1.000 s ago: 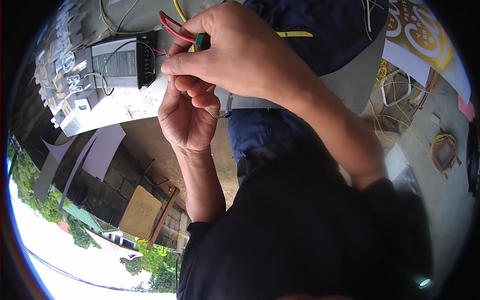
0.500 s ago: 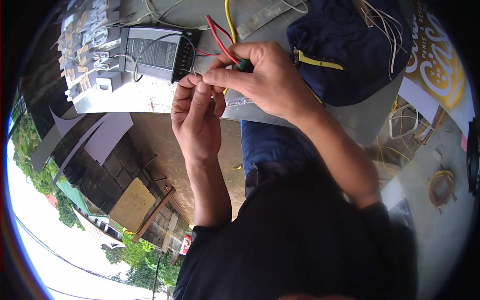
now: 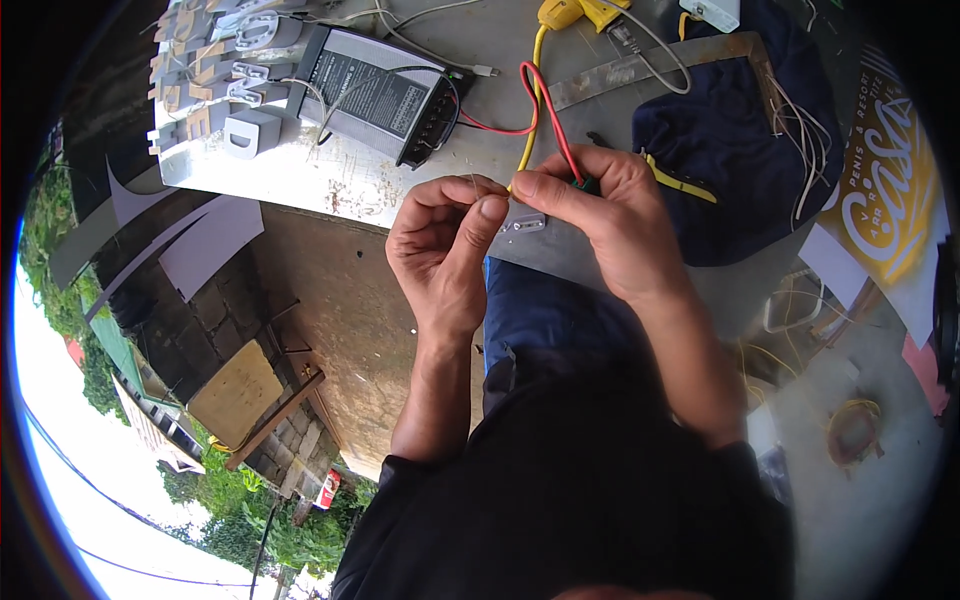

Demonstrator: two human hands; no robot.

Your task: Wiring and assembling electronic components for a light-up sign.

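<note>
My left hand [image 3: 445,245] is closed, thumb and forefinger pinching what looks like a thin wire [image 3: 475,181]; a fine end sticks up above the fingers. Against those fingertips rests the thumb tip of my right hand [image 3: 625,215], also closed. Its fingers curl round a small green connector [image 3: 587,185], mostly hidden in the grip. A red wire [image 3: 552,112] rises from there, loops over and runs left to the terminal end of a black and silver power supply [image 3: 370,90]. Behind the fingertips passes a yellow cord [image 3: 537,80].
Cut-out metal letters [image 3: 250,133] crowd the table's left end. A rusty flat metal square [image 3: 640,72] lies at the back, partly over dark blue cloth [image 3: 730,200] with loose pale wires [image 3: 800,150]. A yellow plug [image 3: 562,13] sits at the far edge. Stencilled sheet [image 3: 890,200] lies right.
Both hands have moved right, away from the power supply's terminals, still touching at the fingertips. The red wire is stretched out further, and the whole view has shifted.
</note>
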